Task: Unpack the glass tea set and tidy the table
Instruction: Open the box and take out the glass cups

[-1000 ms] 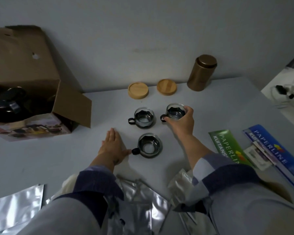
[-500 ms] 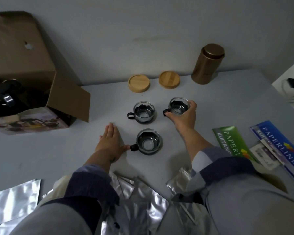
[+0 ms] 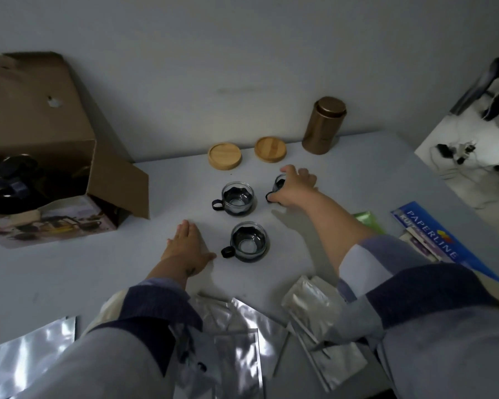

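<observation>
Three glass cups with black handles stand on the grey table. My right hand covers and grips the far right cup, which is mostly hidden under it. The far left cup and the near cup stand free. My left hand lies flat on the table, fingers together, its thumb just left of the near cup's handle. Two round wooden coasters lie behind the cups. A dark glass teapot sits inside the open cardboard box at the left.
A bronze canister stands by the wall at the back right. Silver foil bags are strewn along the near edge. Blue and green Paperline packs lie at the right. A white surface with cables is beyond the table's right edge.
My right hand has closed further over the far right cup, hiding most of it. The left hand stays flat beside the near cup. The camera view has shifted slightly.
</observation>
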### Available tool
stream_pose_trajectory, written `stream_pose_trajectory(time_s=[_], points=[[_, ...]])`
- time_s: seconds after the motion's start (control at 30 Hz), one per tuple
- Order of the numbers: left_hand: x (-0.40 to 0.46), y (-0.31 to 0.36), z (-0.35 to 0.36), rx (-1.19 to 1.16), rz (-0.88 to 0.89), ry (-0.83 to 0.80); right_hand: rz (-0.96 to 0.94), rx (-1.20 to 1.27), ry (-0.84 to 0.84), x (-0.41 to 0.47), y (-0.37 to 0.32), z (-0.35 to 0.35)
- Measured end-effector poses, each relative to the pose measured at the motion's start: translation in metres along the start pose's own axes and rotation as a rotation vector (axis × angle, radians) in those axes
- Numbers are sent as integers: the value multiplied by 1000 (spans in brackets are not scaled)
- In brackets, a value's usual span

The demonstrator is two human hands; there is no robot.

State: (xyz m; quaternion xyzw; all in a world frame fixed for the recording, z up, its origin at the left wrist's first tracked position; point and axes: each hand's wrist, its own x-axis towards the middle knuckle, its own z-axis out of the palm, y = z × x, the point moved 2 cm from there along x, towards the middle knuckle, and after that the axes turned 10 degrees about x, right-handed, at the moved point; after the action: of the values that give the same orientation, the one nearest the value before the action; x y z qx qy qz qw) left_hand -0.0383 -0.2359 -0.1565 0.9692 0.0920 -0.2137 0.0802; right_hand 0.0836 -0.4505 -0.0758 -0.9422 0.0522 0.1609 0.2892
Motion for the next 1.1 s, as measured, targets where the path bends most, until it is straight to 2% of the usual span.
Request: stream_pose_trajectory(time_s=[0.13,0.37,0.47,0.53,0.6,0.73,0.9,1.0,1.1], points=[[-10,-21,-35,-54,27,124,-148,-60,-90,-27,-47,6],[-38,-100,-111,-151,-7,493,-347,171,-220,-67,-143,64],[-54,-136,-131,-198,-124,664,-427,204,-235,-79,-189,94],[-57,-157,-137,-178,-181,722,-487,237,-227,-84,-213,107],[-55,-187,-141,-153,-217,720,-527,290,-206,-91,-240,123],[-43,-242,-143,-38,-278,595,-516,384,-173,-98,-287,158],[-39,-284,-132,61,-267,418,-431,59,-221,-94,-318,194],[-40,-289,-122,122,-254,412,-352,-106,-192,-88,-327,213],[-38,-291,-119,138,-249,430,-387,-238,-175,-79,-340,233]])
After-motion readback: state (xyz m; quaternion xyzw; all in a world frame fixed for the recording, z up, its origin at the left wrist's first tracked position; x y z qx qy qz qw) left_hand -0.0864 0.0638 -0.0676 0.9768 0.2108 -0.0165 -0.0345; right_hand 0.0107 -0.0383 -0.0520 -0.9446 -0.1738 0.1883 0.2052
